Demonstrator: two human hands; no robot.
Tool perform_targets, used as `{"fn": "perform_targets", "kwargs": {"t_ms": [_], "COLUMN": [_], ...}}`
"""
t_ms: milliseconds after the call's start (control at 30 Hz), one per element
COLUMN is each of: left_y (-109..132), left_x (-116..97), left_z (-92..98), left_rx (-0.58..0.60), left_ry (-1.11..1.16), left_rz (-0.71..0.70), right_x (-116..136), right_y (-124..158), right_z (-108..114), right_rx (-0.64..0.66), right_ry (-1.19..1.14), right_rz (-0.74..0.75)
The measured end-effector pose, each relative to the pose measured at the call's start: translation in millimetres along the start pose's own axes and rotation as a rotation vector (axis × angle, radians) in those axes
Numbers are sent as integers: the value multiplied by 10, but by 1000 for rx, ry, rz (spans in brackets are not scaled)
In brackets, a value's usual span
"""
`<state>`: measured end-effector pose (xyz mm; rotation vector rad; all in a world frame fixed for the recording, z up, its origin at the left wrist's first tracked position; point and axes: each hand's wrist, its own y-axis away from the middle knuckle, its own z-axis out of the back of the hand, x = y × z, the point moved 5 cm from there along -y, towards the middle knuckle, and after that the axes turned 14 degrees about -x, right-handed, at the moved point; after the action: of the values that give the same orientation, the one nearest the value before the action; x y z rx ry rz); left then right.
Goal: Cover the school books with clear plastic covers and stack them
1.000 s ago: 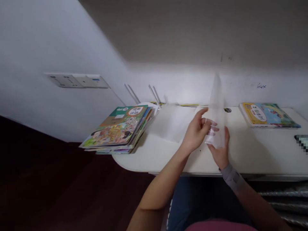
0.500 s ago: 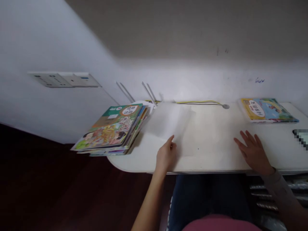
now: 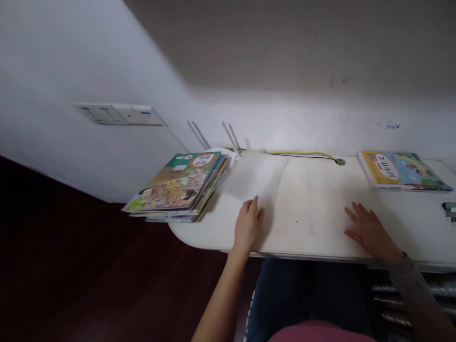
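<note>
My left hand (image 3: 247, 227) is at the near corner of a see-through plastic sheet (image 3: 256, 179), which lies flat on the white desk (image 3: 313, 225); the fingers are close together and slightly curled, their tips at or just over the sheet's near corner, and I cannot tell whether they have hold of it or only touch it; the sheet runs away from that hand towards the wall (image 3: 270, 123), its far end close to a yellow and black cable (image 3: 302, 154); its left side lies just beside a stack of picture books (image 3: 174, 187), which sits on the desk's rounded end; my right hand (image 3: 368, 232) is well apart from the sheet, resting palm down on the bare desk, open with its fingers spread and holding nothing; a gray wrist brace (image 3: 409, 280) wraps that wrist; beyond the fingers, near the far right of the desk, lies another book (image 3: 404, 171) with a yellow and blue cover; the cable drops into a round hole (image 3: 340, 162) in the desk; my jeans (image 3: 306, 294) show below the desk edge, between my arms.
</note>
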<state>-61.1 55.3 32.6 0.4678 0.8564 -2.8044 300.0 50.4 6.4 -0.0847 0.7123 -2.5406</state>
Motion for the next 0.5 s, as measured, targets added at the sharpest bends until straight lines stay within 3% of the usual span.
{"fn": "perform_targets", "kwargs": {"t_ms": [100, 200, 267, 367, 500], "left_y": [-279, -602, -772, -885, -837], "left_x": [154, 462, 735, 1092, 1248], "left_z": [288, 530, 606, 571, 488], "left_rx": [-165, -214, -179, -41, 31], "left_ry": [-81, -278, -421, -519, -506], "left_rz": [-49, 17, 115, 225, 213], "right_x": [196, 421, 533, 617, 631], "right_y": [-137, -197, -192, -139, -64], "right_z": [23, -14, -66, -164, -252], "right_rx": [-26, -34, -36, -32, -43], "right_ry": [-48, -126, -165, -180, -152], "right_rz": [37, 85, 100, 113, 134]}}
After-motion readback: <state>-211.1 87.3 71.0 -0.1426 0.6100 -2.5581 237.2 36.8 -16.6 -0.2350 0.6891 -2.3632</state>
